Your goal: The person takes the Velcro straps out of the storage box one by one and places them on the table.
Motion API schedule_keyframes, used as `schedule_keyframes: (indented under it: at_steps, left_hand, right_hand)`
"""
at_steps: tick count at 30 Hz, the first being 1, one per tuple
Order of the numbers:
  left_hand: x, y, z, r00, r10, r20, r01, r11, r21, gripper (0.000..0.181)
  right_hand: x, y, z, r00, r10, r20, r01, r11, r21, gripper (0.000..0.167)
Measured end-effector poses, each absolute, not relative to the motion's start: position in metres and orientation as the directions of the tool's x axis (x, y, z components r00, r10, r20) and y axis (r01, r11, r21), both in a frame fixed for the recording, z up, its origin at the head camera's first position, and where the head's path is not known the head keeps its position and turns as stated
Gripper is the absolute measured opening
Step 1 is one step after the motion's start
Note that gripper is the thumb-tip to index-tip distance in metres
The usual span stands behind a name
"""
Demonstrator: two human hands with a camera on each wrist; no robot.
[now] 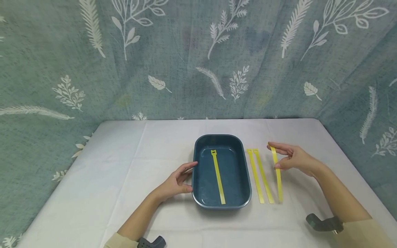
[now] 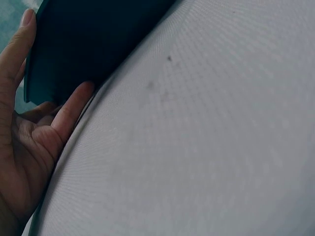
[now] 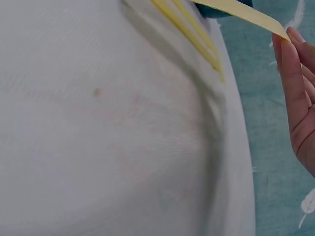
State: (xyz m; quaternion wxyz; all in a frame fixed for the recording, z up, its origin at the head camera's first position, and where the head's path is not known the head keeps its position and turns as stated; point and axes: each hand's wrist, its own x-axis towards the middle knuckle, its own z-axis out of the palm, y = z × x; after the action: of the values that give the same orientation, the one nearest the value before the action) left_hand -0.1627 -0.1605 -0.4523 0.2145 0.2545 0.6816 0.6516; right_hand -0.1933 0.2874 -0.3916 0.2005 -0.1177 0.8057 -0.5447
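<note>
A dark blue rectangular tray (image 1: 203, 187) stands on the white cloth, and one yellow hook-and-loop cable tie (image 1: 219, 179) lies lengthwise inside it. My left hand (image 1: 176, 181) rests against the tray's left side, fingertips at the rim and thumb lower down; the left wrist view shows its fingers fairly straight along the tray wall (image 2: 93, 39). Right of the tray, my right hand (image 1: 293, 160) pinches another yellow cable tie (image 1: 279, 186) near its upper end, its strip hanging down. Between tray and right hand, two more yellow cable ties (image 1: 256, 177) lie side by side.
The white tablecloth (image 1: 155, 144) covers the table, with its far edge (image 1: 173, 120) behind the tray. A green-blue curtain (image 1: 186, 44) with white leaf prints hangs behind and along the sides. Dark wrist-worn devices (image 1: 324, 224) sit on both forearms.
</note>
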Motion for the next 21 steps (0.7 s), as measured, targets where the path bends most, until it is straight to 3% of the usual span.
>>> schedule_keyframes:
  at_steps: [21]
  left_hand:
    - [-0.163,-0.161,-0.456,-0.779,0.625,0.046,0.076,0.021,0.997,0.083]
  right_hand:
    - [-0.2,0.29,-0.425,-0.889,-0.401,-0.219,0.064,0.365,-0.929,0.09]
